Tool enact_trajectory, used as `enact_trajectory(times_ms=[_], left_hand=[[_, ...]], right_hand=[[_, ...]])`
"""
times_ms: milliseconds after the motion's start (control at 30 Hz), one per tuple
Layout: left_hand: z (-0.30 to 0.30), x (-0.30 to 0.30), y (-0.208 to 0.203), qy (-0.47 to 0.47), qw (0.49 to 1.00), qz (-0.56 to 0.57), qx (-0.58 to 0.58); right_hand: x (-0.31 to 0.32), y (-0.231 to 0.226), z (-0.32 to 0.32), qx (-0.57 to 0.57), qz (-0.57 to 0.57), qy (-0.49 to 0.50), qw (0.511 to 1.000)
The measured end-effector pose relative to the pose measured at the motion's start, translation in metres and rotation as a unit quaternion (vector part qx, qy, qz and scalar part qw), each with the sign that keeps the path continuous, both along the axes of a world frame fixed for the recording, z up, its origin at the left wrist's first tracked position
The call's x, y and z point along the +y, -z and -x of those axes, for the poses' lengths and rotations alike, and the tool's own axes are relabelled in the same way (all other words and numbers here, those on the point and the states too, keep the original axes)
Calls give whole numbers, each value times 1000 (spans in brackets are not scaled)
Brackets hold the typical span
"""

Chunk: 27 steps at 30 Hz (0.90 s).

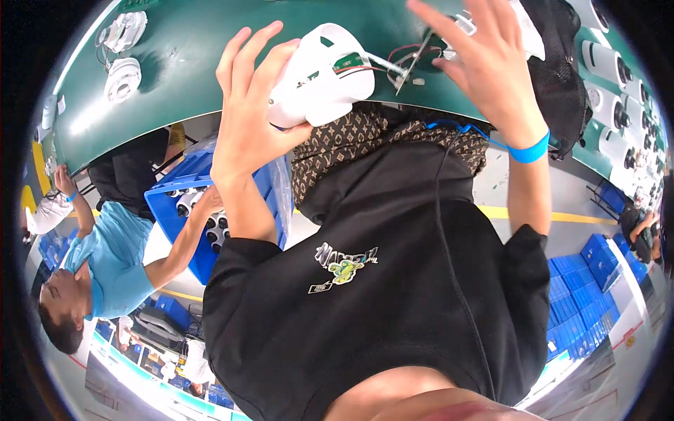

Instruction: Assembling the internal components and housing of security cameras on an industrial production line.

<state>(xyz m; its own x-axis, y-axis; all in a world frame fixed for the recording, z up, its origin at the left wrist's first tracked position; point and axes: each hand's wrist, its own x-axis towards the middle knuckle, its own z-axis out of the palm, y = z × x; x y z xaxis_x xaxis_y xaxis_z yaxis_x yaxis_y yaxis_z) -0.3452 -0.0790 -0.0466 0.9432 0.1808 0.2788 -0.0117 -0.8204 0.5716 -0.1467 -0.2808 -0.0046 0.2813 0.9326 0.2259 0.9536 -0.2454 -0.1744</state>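
Observation:
My left hand (242,105) grips a white plastic camera housing (319,105) by its side, thumb beneath and fingers spread along it. Through the housing's opening a green circuit board and thin red and black wires show. A thin metal plate (413,67) and a pale rod stand beside it, with wires running toward my right hand. My right hand (495,77), with a blue wristband (530,149), is raised over the table with thumb and fingers apart. White parts (531,31) lie partly hidden behind its fingers.
On the green table (203,42), white ring-shaped parts (123,79) lie at the left. A black mesh bag (558,84) and several white cameras (604,63) are at the right. A co-worker in a light blue shirt (119,259) reaches into a blue crate (163,200) of cameras.

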Motion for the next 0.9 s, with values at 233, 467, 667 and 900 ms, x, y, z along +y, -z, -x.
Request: enact_trajectory(times_ms=[233, 467, 667, 900], left_hand=[[-6, 6, 1, 21, 1000, 1, -8], [-9, 10, 0, 45, 999, 11, -13], [-10, 8, -1, 39, 999, -17, -7], [-13, 6, 19, 53, 995, -38, -73]], right_hand=[[12, -6, -5, 43, -51, -91, 994], [-9, 23, -13, -122, -78, -263, 954], [-16, 19, -16, -95, -112, -342, 928], [-38, 38, -8, 39, -122, -237, 963]])
